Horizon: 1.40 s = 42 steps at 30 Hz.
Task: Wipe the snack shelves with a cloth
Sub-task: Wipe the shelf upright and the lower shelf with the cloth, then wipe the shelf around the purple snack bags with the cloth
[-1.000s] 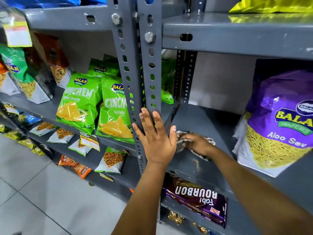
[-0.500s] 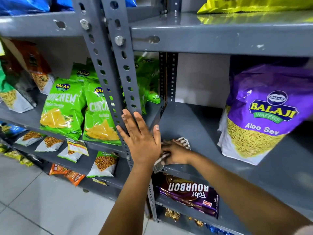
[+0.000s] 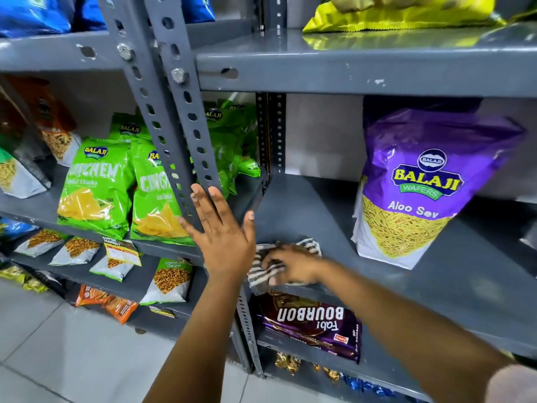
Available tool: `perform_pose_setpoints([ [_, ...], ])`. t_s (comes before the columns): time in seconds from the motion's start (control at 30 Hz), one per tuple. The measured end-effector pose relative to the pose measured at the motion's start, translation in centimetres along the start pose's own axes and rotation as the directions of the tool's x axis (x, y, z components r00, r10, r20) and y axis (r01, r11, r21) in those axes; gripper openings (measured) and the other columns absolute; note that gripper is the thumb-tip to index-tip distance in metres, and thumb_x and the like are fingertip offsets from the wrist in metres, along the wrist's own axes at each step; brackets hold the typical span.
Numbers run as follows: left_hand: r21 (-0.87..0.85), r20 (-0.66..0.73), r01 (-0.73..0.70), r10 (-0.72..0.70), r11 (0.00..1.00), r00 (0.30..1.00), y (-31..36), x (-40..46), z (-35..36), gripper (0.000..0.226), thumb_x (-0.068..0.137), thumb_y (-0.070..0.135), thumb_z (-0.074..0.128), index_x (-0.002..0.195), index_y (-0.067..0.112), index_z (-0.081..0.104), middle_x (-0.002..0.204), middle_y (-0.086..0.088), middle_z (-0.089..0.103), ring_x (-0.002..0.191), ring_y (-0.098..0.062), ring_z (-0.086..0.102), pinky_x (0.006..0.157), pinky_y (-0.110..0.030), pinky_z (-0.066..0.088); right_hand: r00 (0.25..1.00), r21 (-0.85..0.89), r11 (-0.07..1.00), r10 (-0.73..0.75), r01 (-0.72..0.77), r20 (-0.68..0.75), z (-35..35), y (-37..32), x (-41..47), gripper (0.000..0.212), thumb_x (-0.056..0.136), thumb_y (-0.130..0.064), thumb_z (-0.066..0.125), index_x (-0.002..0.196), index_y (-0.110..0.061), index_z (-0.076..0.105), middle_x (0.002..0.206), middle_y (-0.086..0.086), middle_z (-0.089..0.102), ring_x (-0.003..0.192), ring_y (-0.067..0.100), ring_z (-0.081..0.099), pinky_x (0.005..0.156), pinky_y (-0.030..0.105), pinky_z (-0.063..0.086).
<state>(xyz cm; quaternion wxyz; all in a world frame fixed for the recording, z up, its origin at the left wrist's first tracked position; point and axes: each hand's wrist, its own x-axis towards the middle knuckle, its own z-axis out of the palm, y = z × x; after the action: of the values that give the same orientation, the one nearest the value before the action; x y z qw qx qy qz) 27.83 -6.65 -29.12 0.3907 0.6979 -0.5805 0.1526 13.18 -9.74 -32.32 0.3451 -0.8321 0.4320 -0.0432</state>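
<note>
A grey metal shelf [image 3: 305, 210] runs across the middle of the view. My right hand [image 3: 293, 264] presses a striped black-and-white cloth [image 3: 263, 273] onto the shelf's front left corner, fingers closed over it. My left hand [image 3: 220, 231] rests flat with fingers spread against the perforated grey upright post [image 3: 186, 123] just left of the cloth. A large purple Aloo Sev bag [image 3: 418, 184] stands on the same shelf, well to the right of the cloth.
Green chip bags [image 3: 96, 184] fill the left bay. A Bourbon biscuit pack [image 3: 311, 327] lies on the shelf below. Small snack packets [image 3: 78, 251] sit on lower left shelves. A yellow bag [image 3: 392, 16] lies on the top shelf. Tiled floor [image 3: 58, 359] shows at the bottom left.
My right hand has drawn the cloth toward the shelf's front left corner. The left hand stays on the post. The view has shifted to the right and down.
</note>
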Motion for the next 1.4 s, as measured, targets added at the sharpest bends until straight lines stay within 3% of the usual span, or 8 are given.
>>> perform_pose_setpoints([
  [0.1,0.035,0.063,-0.068,0.065,0.997,0.996,0.8,-2.5,-0.1,0.073,0.092,0.047,0.025,0.144,0.012,-0.012,0.155,-0.018,-0.007,0.142,-0.028,-0.005,0.111,-0.06,-0.004,0.996,-0.147,0.988,0.026,-0.038,-0.085,2.2,1.2,-0.8,0.059,0.075,-0.04,0.067,0.127,-0.036,0.04,0.152,0.002,0.026,0.142,0.023,0.013,0.116,0.044,0.011],
  [0.2,0.049,0.276,-0.251,0.228,0.967,0.934,1.9,-7.5,1.0,0.064,0.094,0.049,0.012,0.147,0.015,-0.001,0.153,-0.001,-0.025,0.142,-0.016,-0.017,0.113,-0.044,-0.019,0.988,-0.166,0.985,0.011,-0.037,-0.154,1.7,3.3,-3.3,0.062,0.074,-0.041,0.067,0.129,-0.033,0.039,0.15,0.002,0.032,0.139,0.023,0.022,0.116,0.042,0.019],
  [0.37,0.022,0.422,-0.117,0.097,0.993,0.901,3.9,-10.4,3.1,0.071,0.092,0.053,0.0,0.143,0.006,0.021,0.154,-0.015,0.015,0.141,-0.013,-0.016,0.11,-0.041,-0.013,0.982,-0.119,0.992,0.02,-0.043,-0.187,1.3,7.0,-8.7,0.042,0.076,-0.023,0.068,0.114,-0.028,0.051,0.146,-0.008,0.039,0.136,0.016,0.027,0.114,0.037,0.022],
  [0.93,0.088,0.714,0.026,-0.081,0.996,0.696,14.5,-10.6,8.8,0.058,0.098,0.034,0.02,0.145,0.003,0.007,0.157,-0.011,0.004,0.144,-0.024,-0.003,0.116,-0.048,-0.003,0.911,0.117,0.976,0.216,-0.186,-0.35,-1.1,16.8,-24.7,0.052,0.07,0.006,0.063,0.095,-0.037,0.049,0.117,-0.039,0.039,0.127,0.004,0.036,0.108,0.025,0.03],
  [1.07,0.137,0.691,0.025,-0.113,0.99,0.714,14.7,-11.0,9.5,0.06,0.097,0.036,0.02,0.146,0.005,0.006,0.157,-0.009,0.005,0.144,-0.023,0.0,0.116,-0.048,0.001,0.921,0.634,0.768,0.306,-0.089,-0.241,-3.6,16.5,-26.3,0.041,0.076,0.015,0.054,0.076,-0.026,0.063,0.092,-0.02,0.066,0.091,0.001,0.055,0.072,0.006,0.045],
  [1.23,0.146,0.682,0.033,-0.125,0.989,0.72,14.9,-11.0,9.4,0.059,0.097,0.036,0.022,0.146,0.008,0.007,0.157,-0.007,0.006,0.144,-0.022,0.001,0.116,-0.047,0.002,0.641,0.717,0.688,0.503,0.109,-0.58,-13.3,19.6,-24.6,0.041,0.072,0.021,0.047,0.075,-0.019,0.055,0.054,-0.011,0.066,0.058,0.002,0.054,0.054,0.011,0.044],
  [1.3,0.15,0.677,0.037,-0.129,0.988,0.724,14.8,-11.0,9.4,0.058,0.097,0.036,0.022,0.146,0.009,0.008,0.157,-0.006,0.007,0.144,-0.022,0.002,0.117,-0.046,0.003,0.621,0.625,0.781,0.486,0.007,-0.615,-15.9,21.0,-22.8,0.032,0.08,0.015,0.05,0.089,-0.014,0.059,0.073,0.0,0.064,0.071,0.015,0.055,0.062,0.022,0.044],
  [1.4,0.159,0.663,0.047,-0.142,0.986,0.735,14.8,-11.0,9.5,0.058,0.097,0.036,0.023,0.146,0.01,0.008,0.157,-0.005,0.007,0.144,-0.02,0.003,0.117,-0.045,0.002,0.798,0.246,0.868,0.494,-0.431,-0.346,-16.8,24.4,-19.8,0.056,0.087,-0.018,0.058,0.136,-0.009,0.032,0.133,0.003,0.04,0.126,0.019,0.034,0.108,0.032,0.024],
])
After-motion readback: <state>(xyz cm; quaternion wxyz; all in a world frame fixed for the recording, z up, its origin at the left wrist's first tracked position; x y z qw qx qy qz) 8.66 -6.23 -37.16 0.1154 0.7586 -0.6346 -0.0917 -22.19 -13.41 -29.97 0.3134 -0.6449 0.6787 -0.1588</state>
